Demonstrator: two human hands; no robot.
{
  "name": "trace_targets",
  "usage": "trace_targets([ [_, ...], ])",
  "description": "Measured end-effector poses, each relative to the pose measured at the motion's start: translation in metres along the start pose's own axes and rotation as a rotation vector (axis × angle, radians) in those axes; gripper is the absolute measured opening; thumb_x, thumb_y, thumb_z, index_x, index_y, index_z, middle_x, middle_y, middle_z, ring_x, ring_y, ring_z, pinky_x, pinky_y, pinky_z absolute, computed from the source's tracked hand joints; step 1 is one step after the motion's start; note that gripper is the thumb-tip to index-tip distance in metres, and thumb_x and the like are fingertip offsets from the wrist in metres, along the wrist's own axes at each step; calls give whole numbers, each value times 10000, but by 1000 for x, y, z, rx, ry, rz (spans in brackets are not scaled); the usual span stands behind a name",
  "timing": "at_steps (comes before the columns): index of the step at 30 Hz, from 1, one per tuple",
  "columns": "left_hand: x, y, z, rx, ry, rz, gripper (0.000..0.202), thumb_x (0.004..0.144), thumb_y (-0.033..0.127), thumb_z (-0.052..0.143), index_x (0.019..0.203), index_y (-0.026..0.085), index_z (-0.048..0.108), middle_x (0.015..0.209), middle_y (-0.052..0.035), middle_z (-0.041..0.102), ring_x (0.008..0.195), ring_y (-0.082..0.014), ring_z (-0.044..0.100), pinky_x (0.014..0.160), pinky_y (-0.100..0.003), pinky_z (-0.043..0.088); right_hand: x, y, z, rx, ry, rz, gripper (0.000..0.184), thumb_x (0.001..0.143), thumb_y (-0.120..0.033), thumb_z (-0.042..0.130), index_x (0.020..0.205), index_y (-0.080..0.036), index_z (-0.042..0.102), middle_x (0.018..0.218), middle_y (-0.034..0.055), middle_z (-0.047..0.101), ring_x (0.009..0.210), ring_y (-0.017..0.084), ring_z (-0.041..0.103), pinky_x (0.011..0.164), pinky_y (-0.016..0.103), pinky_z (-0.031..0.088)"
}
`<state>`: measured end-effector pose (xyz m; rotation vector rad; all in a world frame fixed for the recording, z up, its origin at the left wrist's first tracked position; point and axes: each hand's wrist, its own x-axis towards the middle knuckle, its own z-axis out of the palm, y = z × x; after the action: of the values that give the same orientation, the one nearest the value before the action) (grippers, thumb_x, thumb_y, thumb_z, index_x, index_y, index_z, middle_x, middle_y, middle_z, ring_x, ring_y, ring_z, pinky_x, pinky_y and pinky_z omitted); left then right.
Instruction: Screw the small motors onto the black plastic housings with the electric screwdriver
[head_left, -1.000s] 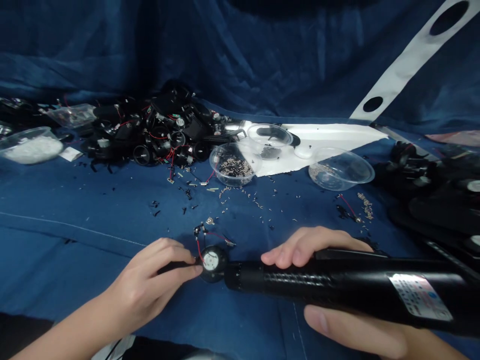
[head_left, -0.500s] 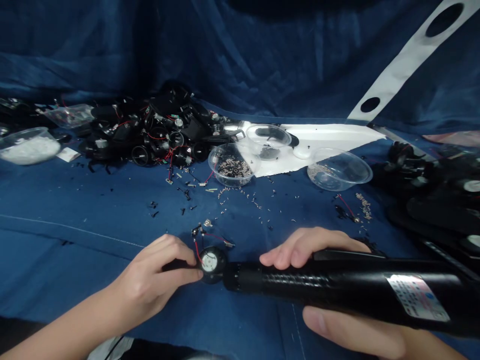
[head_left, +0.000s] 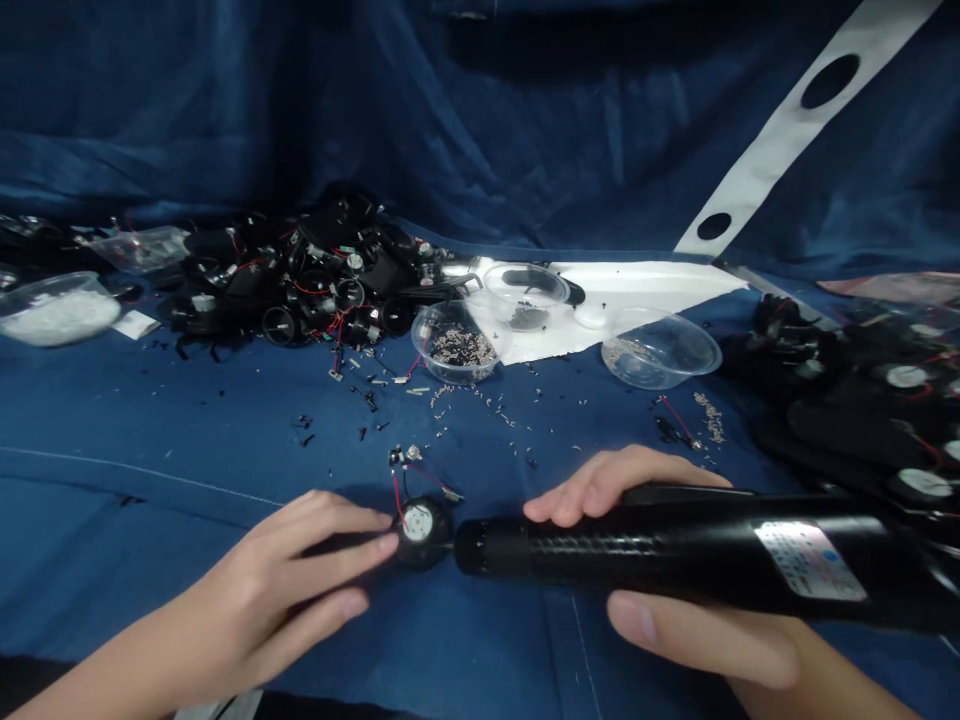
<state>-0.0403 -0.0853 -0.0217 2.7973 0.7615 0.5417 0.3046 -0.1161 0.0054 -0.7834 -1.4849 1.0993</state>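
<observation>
My right hand (head_left: 660, 570) is wrapped round a long black electric screwdriver (head_left: 675, 552) that lies almost level, its tip pointing left at a small round black part with a white centre (head_left: 420, 523). Red and black wires (head_left: 420, 475) run from that part across the blue cloth. My left hand (head_left: 292, 585) rests on the cloth with its fingertips pinching the left side of the small round part, steadying it.
A heap of black parts with red wires (head_left: 315, 280) lies at the back left. Clear plastic bowls (head_left: 459, 345) (head_left: 660, 348) hold small screws; loose screws dot the cloth. A tub of white bits (head_left: 56, 310) is far left, more black parts (head_left: 862, 400) at right.
The camera has tilted slightly, so the scene sits a little lower. The screwdriver has pulled back a bit to the right from the round part. My left fingers have stretched flatter.
</observation>
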Motion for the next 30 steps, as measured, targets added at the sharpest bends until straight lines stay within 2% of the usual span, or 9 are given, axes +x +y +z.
trace_targets([
  [2,14,-12,1,-98,113,-131,349,1014,180,561,1339,252,668,1167,-65,734,1035,-171,695,866,-260,581,-2,-2,-12,-140,-35,-46,347,821,-331,821,1149,-283,717,1005,74,768,973,321,777,826,434,681],
  [4,34,-28,4,-142,171,-260,227,1013,224,578,1174,237,738,1062,-40,755,941,-156,713,812,-243,575,-2,1,-20,-175,59,-134,368,864,-394,788,1202,-286,688,949,63,772,912,295,790,791,389,689],
  [7,67,-51,8,-187,58,-267,232,1009,257,567,1096,234,781,1039,-39,763,921,-166,725,829,-265,574,-1,11,-21,-108,156,-178,496,844,-562,798,1223,-268,670,852,51,769,785,265,795,720,338,690],
  [11,94,-69,11,-297,-158,-126,261,986,183,555,1058,245,798,1027,-46,753,906,-155,722,812,-241,558,4,23,-16,-121,270,-162,667,747,-744,795,1206,-311,579,832,27,776,721,260,774,660,356,666],
  [14,100,-74,13,-329,-229,-72,247,987,182,558,975,225,801,972,-51,731,839,-140,706,759,-219,539,8,25,-18,-310,257,-130,575,788,-697,792,1144,-313,554,822,12,769,691,220,738,628,321,622],
  [17,100,-76,16,-329,-217,-61,223,1005,224,562,938,198,773,955,-56,716,831,-135,695,761,-216,529,11,22,-20,-383,205,-79,429,857,-573,773,1104,-293,562,785,3,763,672,207,721,618,316,603],
  [19,99,-77,19,-311,-198,-49,235,1025,244,534,933,187,743,948,-59,707,842,-138,685,769,-221,526,11,19,-19,-340,242,-39,367,872,-535,755,1068,-277,583,768,13,762,640,207,702,557,308,572],
  [23,97,-76,25,-178,-155,-19,277,1054,231,453,954,186,707,943,-55,687,852,-142,662,784,-241,524,9,15,-11,-197,411,104,361,858,-552,755,1020,-259,619,766,27,741,477,154,577,384,266,401],
  [30,97,-66,27,4,-108,-43,322,1043,202,431,974,185,744,948,-60,743,892,-165,696,836,-275,555,12,14,-7,-66,450,141,368,840,-536,792,956,-240,607,696,10,710,419,111,513,391,232,364],
])
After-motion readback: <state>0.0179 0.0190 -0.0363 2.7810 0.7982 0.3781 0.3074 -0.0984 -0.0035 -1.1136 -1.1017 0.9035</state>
